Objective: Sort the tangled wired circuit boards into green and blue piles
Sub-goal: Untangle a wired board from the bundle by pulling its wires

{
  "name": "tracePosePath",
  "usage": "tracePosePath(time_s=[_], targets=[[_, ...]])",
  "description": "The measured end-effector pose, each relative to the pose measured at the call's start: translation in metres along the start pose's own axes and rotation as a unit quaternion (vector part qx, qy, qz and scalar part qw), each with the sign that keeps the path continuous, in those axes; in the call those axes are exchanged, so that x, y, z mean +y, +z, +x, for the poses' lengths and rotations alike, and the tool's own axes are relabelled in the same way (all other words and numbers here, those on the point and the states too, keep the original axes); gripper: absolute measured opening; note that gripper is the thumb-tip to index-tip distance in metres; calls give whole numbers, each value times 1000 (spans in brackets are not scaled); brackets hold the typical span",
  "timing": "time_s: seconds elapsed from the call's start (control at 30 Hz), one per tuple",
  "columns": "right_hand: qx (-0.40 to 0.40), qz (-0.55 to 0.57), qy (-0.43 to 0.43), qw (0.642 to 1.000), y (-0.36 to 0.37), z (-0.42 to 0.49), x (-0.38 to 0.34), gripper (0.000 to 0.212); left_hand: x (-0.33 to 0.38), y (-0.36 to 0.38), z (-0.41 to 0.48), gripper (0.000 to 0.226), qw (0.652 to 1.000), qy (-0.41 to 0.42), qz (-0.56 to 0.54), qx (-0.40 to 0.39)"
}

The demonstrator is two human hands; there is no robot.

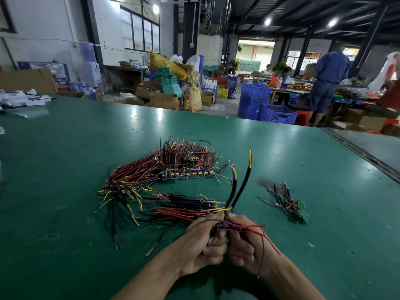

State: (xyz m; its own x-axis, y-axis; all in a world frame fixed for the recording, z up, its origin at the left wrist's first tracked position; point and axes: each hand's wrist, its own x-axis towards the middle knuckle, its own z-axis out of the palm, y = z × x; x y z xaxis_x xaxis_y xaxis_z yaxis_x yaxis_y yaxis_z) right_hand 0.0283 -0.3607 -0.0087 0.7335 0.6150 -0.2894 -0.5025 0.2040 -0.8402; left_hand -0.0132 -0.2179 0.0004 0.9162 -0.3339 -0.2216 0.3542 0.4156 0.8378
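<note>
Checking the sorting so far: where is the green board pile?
In the head view the green board pile lies on the table, right of the right hand gripping a wired board, and apart from the big tangle on the left.

No legible text, label, brand, number or sign anywhere. Smudge of white print on the blue-and-white carton (62, 76) by the left wall, too blurred to make out. Pale marking on the blue sack (232, 84) on the floor beyond the table, likewise too small to read.
</note>
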Motion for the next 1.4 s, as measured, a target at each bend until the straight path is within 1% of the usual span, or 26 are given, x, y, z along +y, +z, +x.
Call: tracePosePath(time_s=[0.13,0.17,0.23,0.27,0.4,0.47,0.53,0.63,0.7,0.73,0.8,0.87,0.9,1.0,1.07,1.13,1.2,1.3,1.4], targets=[[-19,-1,3,1000,1,-2,1,64,-1,-1,1,37,1000,1,-2,-14],[-29,25,4,999,2,-3,-1,62,-1,-2,2,37,1000,1,-14,-15],[-51,103,-5,993,6,-3,-3,48,0,-3,6,36,998,8,-53,-23],[-54,124,-12,991,7,-2,-3,45,1,-3,8,36,997,16,-67,-30],[-23,132,-15,991,7,1,-1,49,4,-9,11,37,996,23,-78,-34],[-15,127,-16,992,5,2,0,46,3,-11,10,37,998,25,-50,-32],[-12,109,-21,994,2,2,-1,47,1,-10,10,34,999,33,5,-12],[-16,64,-30,997,-4,2,-1,52,-5,-10,11,17,994,56,95,25],[-17,21,-31,999,-8,0,-1,57,-6,-9,9,6,990,61,125,12],[-21,5,-30,999,-10,0,-1,57,-7,-9,9,10,989,55,135,1],[-37,-25,-39,998,-12,-2,-3,50,-7,-9,8,22,989,44,139,-3],[-43,-43,-46,997,-12,-3,-4,44,-7,-9,8,12,991,52,122,0],[-41,-46,-44,997,-12,-3,-4,43,-7,-9,8,10,992,54,119,-1],[-11,-52,-37,998,-13,-2,-5,46,-7,-9,8,25,990,52,133,-17],[-2,-90,-27,996,-14,-2,-5,48,-7,-7,7,27,990,49,128,-29],[-10,-130,-19,991,-13,-3,-6,48,-7,-6,7,22,990,49,131,-32],[-32,-119,-17,992,-11,-3,-7,48,-6,-5,7,30,987,52,150,-26],[-70,-133,-28,988,-9,-6,-9,47,-7,-4,7,53,980,60,188,-16],[-90,-124,-24,988,-14,-8,-10,49,-7,-2,5,52,982,56,177,-15]])
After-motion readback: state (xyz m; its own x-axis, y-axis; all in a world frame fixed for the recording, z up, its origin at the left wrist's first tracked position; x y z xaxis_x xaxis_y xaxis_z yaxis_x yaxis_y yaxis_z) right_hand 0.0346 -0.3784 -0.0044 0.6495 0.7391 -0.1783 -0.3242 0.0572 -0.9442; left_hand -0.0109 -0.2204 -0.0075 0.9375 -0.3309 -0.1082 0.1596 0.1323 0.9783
